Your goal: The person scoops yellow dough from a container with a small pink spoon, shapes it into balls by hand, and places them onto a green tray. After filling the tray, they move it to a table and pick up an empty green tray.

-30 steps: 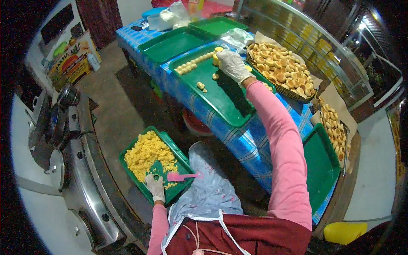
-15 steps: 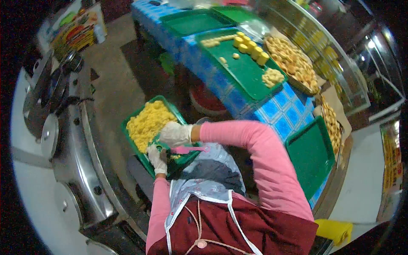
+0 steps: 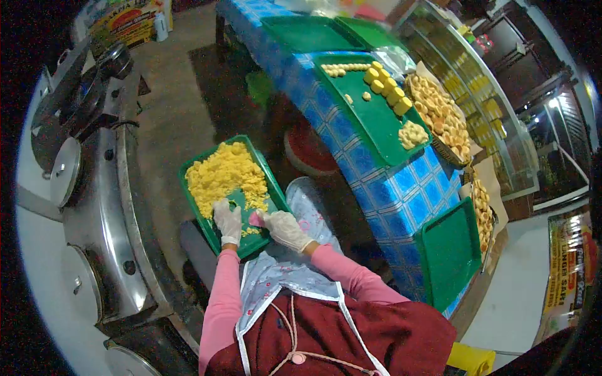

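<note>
Right hand [image 3: 283, 227] gripping pink scoop [image 3: 256, 219], green tray [image 3: 199, 212], yellow crumbs [image 3: 224, 177]

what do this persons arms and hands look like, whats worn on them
The left hand and right hand are both covered by thin, whitish disposable gloves that end at the wrists. Both arms are in long, plain pink sleeves, the left sleeve and the right sleeve, which reach down to the glove cuffs. No markings or jewellery show.

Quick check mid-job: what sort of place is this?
Probably a small bakery kitchen: green tray of shaped dough pieces, heaped baked pastries, steel cooker, right hand gripping a pink scoop by crumbly yellow dough.
</note>
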Available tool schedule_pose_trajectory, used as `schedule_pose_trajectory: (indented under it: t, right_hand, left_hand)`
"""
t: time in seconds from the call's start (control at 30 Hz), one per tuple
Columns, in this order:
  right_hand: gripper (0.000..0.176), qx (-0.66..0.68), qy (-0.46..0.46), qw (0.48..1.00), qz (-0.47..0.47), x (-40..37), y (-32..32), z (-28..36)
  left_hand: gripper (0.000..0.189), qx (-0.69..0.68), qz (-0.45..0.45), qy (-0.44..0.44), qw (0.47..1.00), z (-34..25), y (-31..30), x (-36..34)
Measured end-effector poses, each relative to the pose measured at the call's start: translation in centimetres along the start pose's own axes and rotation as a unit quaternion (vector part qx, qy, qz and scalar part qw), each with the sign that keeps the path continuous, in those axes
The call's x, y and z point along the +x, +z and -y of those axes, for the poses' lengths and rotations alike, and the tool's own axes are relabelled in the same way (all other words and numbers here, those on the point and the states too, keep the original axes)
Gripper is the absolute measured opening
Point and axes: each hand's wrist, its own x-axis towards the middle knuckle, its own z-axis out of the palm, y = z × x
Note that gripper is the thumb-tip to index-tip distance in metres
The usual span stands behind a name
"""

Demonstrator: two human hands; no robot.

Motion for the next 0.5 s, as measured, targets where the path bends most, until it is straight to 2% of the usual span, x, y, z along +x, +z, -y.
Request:
schedule_pose_trajectory:
  t: [0.07,0.17,0.27,0.37,0.5]
  right_hand:
    - [0.046,-0.007,0.019,1.000,-0.013,-0.2,0.9,0.0]
    - [0.048,0.004,0.041,0.999,0.001,-0.1,0.2,0.4]
    - [0.049,0.018,0.057,0.998,0.014,-0.2,0.3,0.5]
    - [0.049,0.018,0.058,0.998,-0.004,0.0,0.6,0.2]
    - [0.049,0.003,0.057,0.998,-0.020,-0.3,0.7,0.5]
  left_hand:
    - [0.054,0.002,-0.020,0.023,1.000,1.0,0.6,-0.2]
    - [0.057,0.055,-0.099,0.106,0.988,3.2,2.4,-0.7]
    - [0.060,0.010,0.034,-0.019,0.999,0.9,0.2,-0.4]
    - [0.060,0.014,0.008,-0.018,1.000,0.9,0.6,-0.6]
    - [0.053,0.054,-0.104,0.107,0.987,1.5,1.3,-0.8]
